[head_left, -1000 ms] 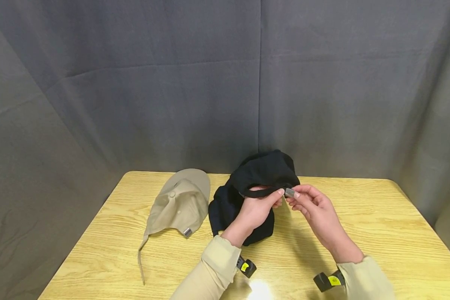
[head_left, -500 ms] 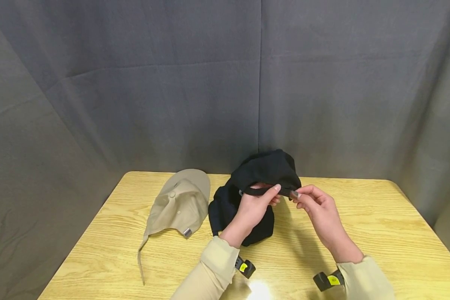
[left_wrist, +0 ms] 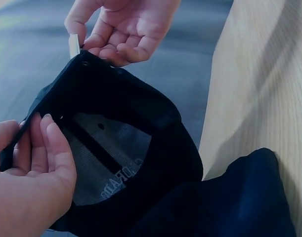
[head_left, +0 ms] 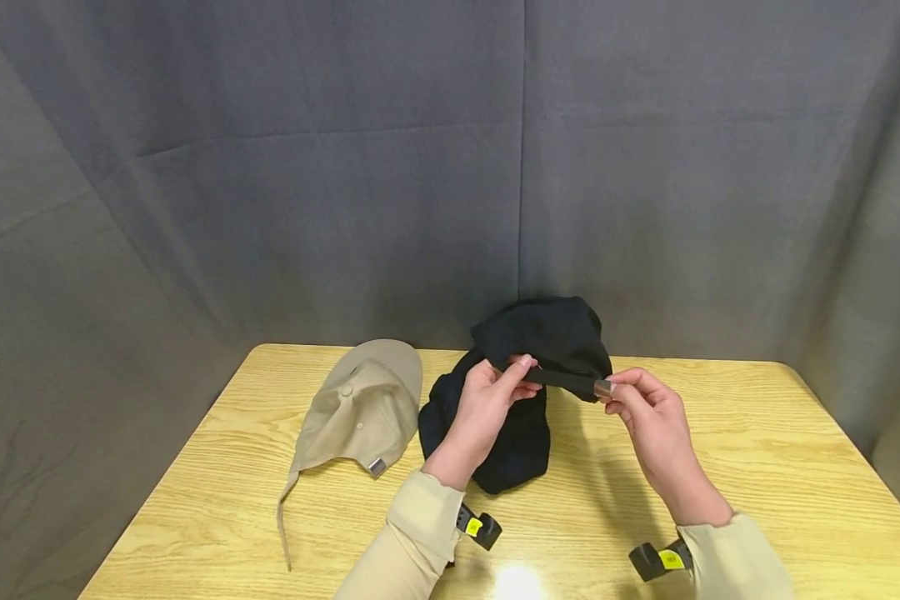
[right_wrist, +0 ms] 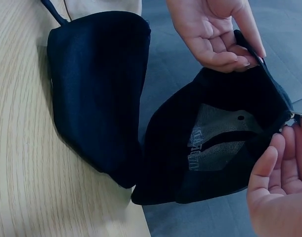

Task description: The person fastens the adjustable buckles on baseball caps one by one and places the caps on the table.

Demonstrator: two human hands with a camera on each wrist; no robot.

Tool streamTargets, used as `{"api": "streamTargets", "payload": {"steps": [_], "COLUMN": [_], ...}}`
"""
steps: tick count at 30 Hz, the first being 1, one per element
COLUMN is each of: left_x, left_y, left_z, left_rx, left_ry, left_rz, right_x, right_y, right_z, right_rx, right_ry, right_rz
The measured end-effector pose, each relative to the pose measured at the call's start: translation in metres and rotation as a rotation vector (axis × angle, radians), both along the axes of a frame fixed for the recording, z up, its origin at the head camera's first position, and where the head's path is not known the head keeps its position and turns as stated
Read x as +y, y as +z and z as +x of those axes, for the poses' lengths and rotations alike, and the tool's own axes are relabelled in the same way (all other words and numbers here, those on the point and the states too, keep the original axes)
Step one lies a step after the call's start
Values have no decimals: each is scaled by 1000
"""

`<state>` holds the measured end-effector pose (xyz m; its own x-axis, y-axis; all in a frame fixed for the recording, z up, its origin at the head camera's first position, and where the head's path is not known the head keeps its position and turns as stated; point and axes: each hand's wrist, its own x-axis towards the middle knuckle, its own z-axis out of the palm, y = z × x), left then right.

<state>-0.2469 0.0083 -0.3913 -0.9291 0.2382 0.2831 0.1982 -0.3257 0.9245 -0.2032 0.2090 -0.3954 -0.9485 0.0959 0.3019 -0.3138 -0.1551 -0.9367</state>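
Note:
A black cap [head_left: 547,333] is held up above the table, its opening and pale inner lining turned toward both wrist cameras. My left hand [head_left: 487,404] pinches the cap's black back strap [head_left: 562,379] between thumb and fingers. At the strap's other end, my right hand [head_left: 652,421] pinches the small metal buckle [head_left: 603,387]. The strap runs stretched between the two hands. Beneath them a second dark cap [head_left: 517,442] lies on the table, partly hidden by the left hand and the held cap.
To the left lies a beige cap [head_left: 367,408], its loose strap trailing toward the front and a metal buckle at its edge. The wooden table [head_left: 757,450] backs onto a grey curtain [head_left: 345,208].
My left hand has slid left along the strap, and my right hand has shifted slightly right with the buckle. More strap shows between them, and the held cap has moved a little right.

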Motion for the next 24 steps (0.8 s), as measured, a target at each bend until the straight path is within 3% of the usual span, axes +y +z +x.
{"api": "streamTargets", "payload": {"steps": [13,24], "left_x": [-1,3], "left_y": [4,0], "left_z": [-2,-4], "left_rx": [-35,-97], "left_ry": [-77,-51], "left_rz": [135,184], "right_x": [7,10], "right_y": [1,7], "right_z": [0,1], "right_rx": [19,10], "right_ry": [6,-16], "right_rz": [-25,-46]}}
